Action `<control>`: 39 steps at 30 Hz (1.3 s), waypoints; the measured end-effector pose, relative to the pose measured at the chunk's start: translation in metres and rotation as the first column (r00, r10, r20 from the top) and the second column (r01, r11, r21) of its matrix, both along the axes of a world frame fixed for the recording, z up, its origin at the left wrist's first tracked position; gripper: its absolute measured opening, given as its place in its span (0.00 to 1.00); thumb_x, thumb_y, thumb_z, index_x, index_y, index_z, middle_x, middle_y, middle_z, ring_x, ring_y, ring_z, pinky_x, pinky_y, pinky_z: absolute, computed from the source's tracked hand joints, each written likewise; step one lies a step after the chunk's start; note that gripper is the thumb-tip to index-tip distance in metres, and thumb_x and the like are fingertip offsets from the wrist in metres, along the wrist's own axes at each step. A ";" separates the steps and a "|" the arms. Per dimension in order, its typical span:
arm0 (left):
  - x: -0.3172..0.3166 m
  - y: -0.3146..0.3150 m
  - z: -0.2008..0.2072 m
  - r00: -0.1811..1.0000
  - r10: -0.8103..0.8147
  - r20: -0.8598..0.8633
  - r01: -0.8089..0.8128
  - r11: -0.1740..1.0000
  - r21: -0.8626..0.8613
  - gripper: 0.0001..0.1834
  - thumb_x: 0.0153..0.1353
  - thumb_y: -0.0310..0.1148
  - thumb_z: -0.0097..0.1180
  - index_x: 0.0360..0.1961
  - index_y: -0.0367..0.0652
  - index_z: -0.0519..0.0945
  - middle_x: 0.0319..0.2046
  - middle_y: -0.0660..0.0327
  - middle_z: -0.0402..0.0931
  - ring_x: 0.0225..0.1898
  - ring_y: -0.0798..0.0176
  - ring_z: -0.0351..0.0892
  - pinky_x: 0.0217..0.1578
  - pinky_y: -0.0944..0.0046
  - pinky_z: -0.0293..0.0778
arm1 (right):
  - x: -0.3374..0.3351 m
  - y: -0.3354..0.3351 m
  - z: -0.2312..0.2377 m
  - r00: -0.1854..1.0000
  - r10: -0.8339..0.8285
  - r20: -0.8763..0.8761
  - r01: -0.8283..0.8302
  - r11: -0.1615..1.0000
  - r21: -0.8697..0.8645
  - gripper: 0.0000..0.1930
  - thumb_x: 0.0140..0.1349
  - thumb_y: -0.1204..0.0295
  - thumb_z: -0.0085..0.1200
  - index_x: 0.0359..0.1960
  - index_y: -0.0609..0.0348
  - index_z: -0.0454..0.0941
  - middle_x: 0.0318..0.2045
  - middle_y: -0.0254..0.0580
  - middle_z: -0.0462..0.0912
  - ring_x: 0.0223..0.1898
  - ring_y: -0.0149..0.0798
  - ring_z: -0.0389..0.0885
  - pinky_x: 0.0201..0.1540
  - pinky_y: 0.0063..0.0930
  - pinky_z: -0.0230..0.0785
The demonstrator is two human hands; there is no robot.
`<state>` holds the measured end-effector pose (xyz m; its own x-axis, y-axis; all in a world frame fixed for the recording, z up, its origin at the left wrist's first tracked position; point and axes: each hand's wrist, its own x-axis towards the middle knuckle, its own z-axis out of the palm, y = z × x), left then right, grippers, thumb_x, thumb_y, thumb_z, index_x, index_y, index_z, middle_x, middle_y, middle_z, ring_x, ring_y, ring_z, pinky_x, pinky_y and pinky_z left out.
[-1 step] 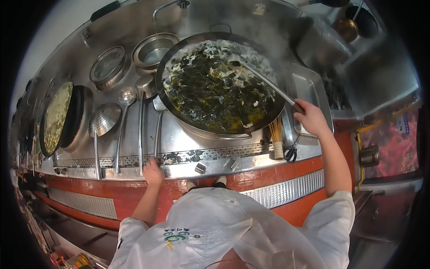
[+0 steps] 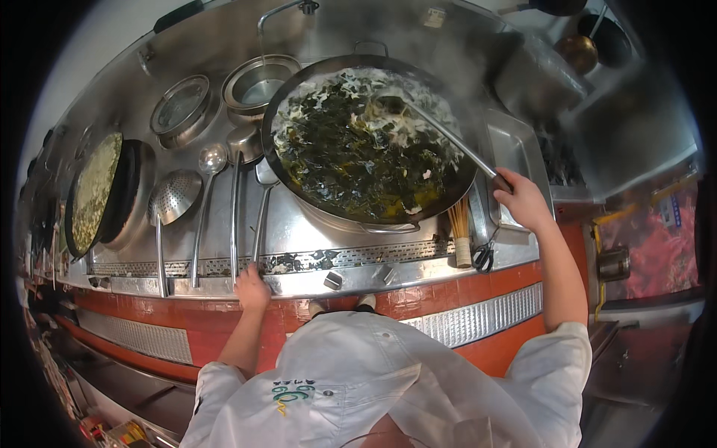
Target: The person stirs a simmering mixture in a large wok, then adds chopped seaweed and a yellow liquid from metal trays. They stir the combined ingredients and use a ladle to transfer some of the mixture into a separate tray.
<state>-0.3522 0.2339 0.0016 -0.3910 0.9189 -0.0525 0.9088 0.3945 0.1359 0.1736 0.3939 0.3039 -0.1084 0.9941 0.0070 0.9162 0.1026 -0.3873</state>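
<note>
A large black wok (image 2: 358, 207) holds steaming, pale-foamed broth with dark green leafy pieces (image 2: 336, 145). My right hand (image 2: 526, 201), at the wok's right, is closed round the brown end of a long metal ladle (image 2: 448, 134). The ladle slants left into the broth, its bowl mostly under the surface. My left hand (image 2: 252, 290) rests on the counter's front edge with fingers partly stretched out. Its fingertips are at the lower end of a metal spatula's handle (image 2: 261, 224); the spatula lies left of the wok.
Left of the spatula lie ladles (image 2: 212, 158) and a perforated skimmer (image 2: 175, 198). Behind them stand lidded pots (image 2: 179, 108). Another wok (image 2: 133, 194) is at far left. A bamboo brush (image 2: 461, 239), scissors (image 2: 484, 257) and a metal tray (image 2: 515, 138) are at right.
The ladle's bowl has sunk deeper into the broth and the leaves around it have shifted. My right hand has moved slightly right and down; my left hand stays at the counter edge.
</note>
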 end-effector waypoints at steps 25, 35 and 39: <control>-0.062 -0.248 -0.057 0.838 0.544 0.047 -0.481 0.776 -0.407 0.30 0.52 0.40 0.58 0.58 0.52 0.70 0.56 0.54 0.70 0.58 0.46 0.67 0.58 0.44 0.61 | -0.062 0.086 0.003 0.922 -0.316 -0.224 0.034 0.642 -0.766 0.40 0.59 0.81 0.52 0.73 0.43 0.51 0.18 0.32 0.69 0.14 0.26 0.66 0.14 0.22 0.60; -0.080 -0.191 -0.097 0.865 0.429 0.260 -0.167 0.735 -0.657 0.25 0.54 0.43 0.55 0.56 0.56 0.75 0.54 0.61 0.78 0.57 0.53 0.75 0.56 0.46 0.67 | -0.015 -0.020 0.089 0.973 -0.049 -0.225 -0.116 0.740 -0.663 0.39 0.51 0.84 0.51 0.70 0.59 0.57 0.24 0.32 0.70 0.13 0.26 0.67 0.16 0.22 0.59; -0.084 -0.161 -0.107 0.890 0.338 0.304 -0.081 0.775 -0.626 0.24 0.55 0.44 0.54 0.55 0.57 0.76 0.52 0.60 0.79 0.56 0.53 0.76 0.55 0.47 0.68 | -0.003 -0.061 0.132 0.981 -0.168 -0.097 0.090 0.839 -0.537 0.35 0.54 0.82 0.54 0.68 0.57 0.63 0.26 0.36 0.75 0.21 0.28 0.71 0.26 0.27 0.67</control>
<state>-0.4358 0.0731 -0.1054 -0.3988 0.5522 -0.7322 0.7166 0.6858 0.1270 0.1710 0.3332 0.4356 -0.0155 0.8558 -0.5171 0.8416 -0.2681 -0.4689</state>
